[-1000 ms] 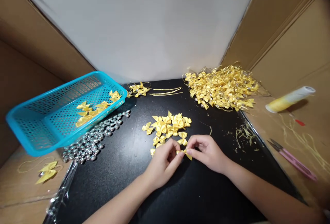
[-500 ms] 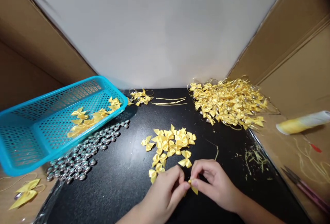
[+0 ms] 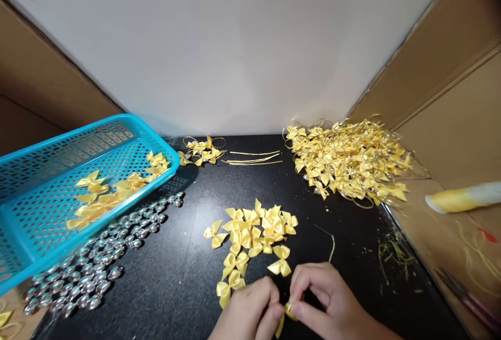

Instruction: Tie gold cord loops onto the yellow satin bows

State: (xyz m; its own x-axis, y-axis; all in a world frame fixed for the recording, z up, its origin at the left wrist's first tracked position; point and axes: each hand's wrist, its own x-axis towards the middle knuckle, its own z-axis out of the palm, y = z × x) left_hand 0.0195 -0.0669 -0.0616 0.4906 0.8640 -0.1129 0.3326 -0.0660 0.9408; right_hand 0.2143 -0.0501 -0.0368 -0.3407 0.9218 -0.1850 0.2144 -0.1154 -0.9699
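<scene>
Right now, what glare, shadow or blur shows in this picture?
Head view: bright glints on the silver beads, pale sheen on the black tabletop; head view: a dark shadow beside the blue basket; head view: the scissors look dim and soft, the top right corner dark.

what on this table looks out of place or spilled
The yellow thread scraps near the right edge of the black tabletop look untidy: they lie in a loose, scattered tangle, unlike the gold cords laid roughly side by side at the back.
</scene>
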